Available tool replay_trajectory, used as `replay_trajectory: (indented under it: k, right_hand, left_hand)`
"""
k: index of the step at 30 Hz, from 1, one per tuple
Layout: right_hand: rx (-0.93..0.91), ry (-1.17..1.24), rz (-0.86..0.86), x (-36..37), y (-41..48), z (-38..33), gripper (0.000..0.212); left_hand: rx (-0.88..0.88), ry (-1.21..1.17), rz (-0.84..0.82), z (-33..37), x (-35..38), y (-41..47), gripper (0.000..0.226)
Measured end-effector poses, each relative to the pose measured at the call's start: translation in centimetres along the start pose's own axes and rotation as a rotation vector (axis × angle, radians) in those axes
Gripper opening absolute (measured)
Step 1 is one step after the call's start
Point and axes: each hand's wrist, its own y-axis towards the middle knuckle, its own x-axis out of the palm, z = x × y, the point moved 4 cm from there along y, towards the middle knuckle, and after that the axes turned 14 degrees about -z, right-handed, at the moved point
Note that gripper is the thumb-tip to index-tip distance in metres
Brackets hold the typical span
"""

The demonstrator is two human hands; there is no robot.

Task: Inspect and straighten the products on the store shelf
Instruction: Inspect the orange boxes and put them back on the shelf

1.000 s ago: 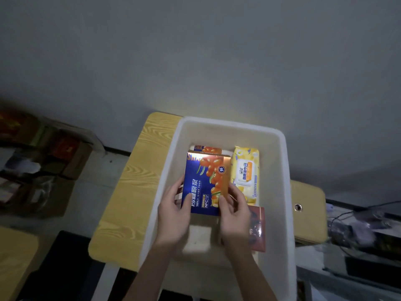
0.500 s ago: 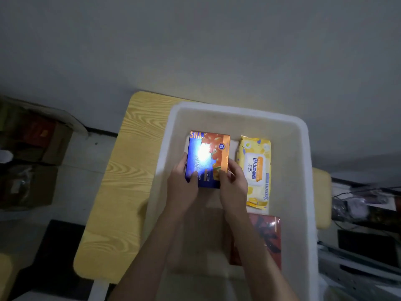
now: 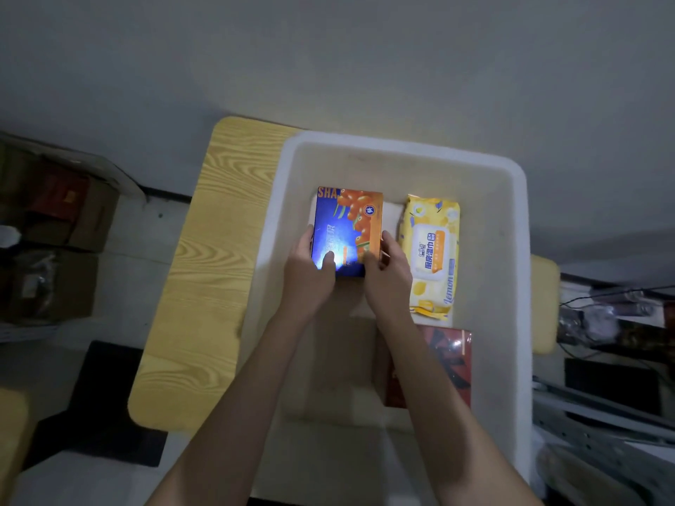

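box (image 3: 349, 228) left of wipes (image 3: 433, 255), in bin (image 3: 511, 286)

You've got the blue & orange box (image 3: 347, 228) w/ berry print face up in the far-left part of the white bin (image 3: 511, 250), near end pinched btwn your left hand (image 3: 310, 266) & right hand (image 3: 389, 273). Yellow wipes pack (image 3: 433, 250) lies flat just right of it, approx parallel. Dark red box (image 3: 451, 367) lies flat nearer you

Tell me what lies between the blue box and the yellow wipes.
Head view: the right hand gripping the blue box; farther back, a narrow pale gap.
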Motion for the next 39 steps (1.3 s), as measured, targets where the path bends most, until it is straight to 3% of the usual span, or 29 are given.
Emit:
replay_trajectory:
  k: [7, 13, 17, 22, 32, 39]
  right_hand:
    - [-0.188, -0.159, 0.052, -3.0, -5.6, -2.5, 0.032]
    - [-0.198, -0.16, -0.039, -7.3, -13.2, -3.0, 0.027]
    - [-0.225, -0.053, -0.008, -9.9, -18.1, -1.0, 0.023]
    - [-0.225, 0.012, 0.042, -11.5, -24.3, 1.2, 0.024]
    - [-0.115, -0.03, 0.239, -10.0, -36.9, 8.2, 0.019]
    - [0.049, 0.035, 0.373, -8.5, -47.6, 13.1, 0.021]
  left_hand:
    - [0.055, 0.033, -0.045, 1.9, -0.6, -4.8, 0.058]
    - [0.129, 0.012, -0.043, 4.9, -1.7, -12.8, 0.034]
    - [0.18, -0.073, -0.018, 5.2, -1.5, -18.5, 0.022]
    - [0.19, -0.101, -0.107, 3.0, -0.3, -23.6, 0.018]
    - [0.257, -0.02, -0.234, -2.9, -1.2, -30.3, 0.017]
    - [0.281, 0.103, -0.425, -6.1, 0.9, -36.3, 0.018]
